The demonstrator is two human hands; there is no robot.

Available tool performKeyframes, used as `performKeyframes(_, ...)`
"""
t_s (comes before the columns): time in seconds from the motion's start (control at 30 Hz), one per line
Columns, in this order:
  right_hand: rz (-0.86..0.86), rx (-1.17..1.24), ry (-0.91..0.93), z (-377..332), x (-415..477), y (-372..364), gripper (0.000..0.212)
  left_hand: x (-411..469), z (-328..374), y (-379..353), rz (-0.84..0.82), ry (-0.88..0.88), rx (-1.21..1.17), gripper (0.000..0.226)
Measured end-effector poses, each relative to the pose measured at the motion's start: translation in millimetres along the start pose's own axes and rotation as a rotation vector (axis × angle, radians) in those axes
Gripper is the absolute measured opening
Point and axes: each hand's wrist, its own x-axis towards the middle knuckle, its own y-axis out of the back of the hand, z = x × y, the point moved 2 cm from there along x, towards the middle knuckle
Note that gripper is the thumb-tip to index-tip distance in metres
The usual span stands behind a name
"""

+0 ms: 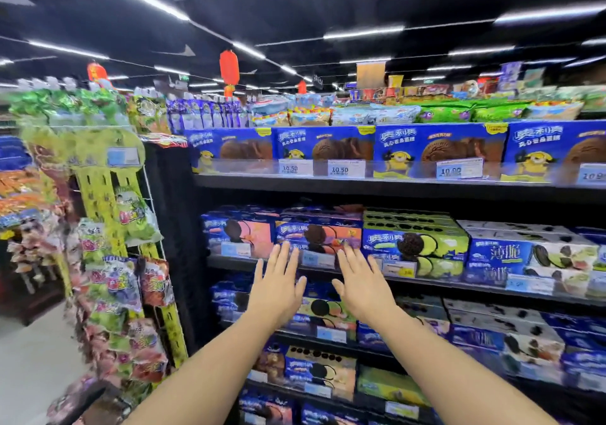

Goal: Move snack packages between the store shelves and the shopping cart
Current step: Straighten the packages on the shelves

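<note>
Both hands, left hand (278, 285) and right hand (363, 288), flat-fingered, empty, reaching toward pink cookie box (319, 237) on shelf (229, 262); nothing moved yet, cart unseen.

I've got a dark shelving unit in front of me, tier on tier. The top shelf (360, 187) has blue boxes (439, 149) printed with brown cookies, upright and side by side behind a clear rail, with price tags (339, 169) clipped in front. Soft bags (459, 113) are heaped above, though I can't tell what they rest on. On the middle shelf (459, 285), pink-and-blue boxes (319, 234) are stacked at the left, green boxes (414, 244) touch them, and blue-and-white boxes (531, 257) come next. The lower shelf (373, 351) has more stacked boxes, blurred.
</note>
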Motion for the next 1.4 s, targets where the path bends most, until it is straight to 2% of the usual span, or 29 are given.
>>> performKeyframes(0.17, 0.012, -0.07, -0.078, 0, 0, -10, 0.07, 28, -14, -18, -0.005, -0.101, 0.002, 0.068)
performKeyframes(0.63, 0.122, -0.183, -0.025, 0, 8, -1, 0.066, 35, -19, -31, -0.005, -0.112, -0.067, 0.068)
performKeyframes(0.8, 0.149, -0.14, -0.055, -10, 19, 5, 0.065, 37, -31, -25, 0.01, -0.135, -0.045, 0.068)
performKeyframes(0.97, 0.225, -0.154, 0.088, -37, 32, 15, 0.061, 35, -57, -22, 0.134, -0.07, -0.029, 0.072)
performKeyframes(1.07, 0.232, -0.115, 0.086, -63, 56, 25, 0.063, 35, -78, -29, 0.088, -0.024, -0.054, 0.076)
performKeyframes(1.2, 0.176, -0.099, 0.049, -87, 91, 32, 0.064, 42, -92, -36, 0.049, -0.042, -0.064, 0.076)
performKeyframes(1.4, 0.036, -0.056, -0.074, -85, 125, 29, 0.068, 49, -102, -42, 0.081, -0.076, -0.094, 0.076)
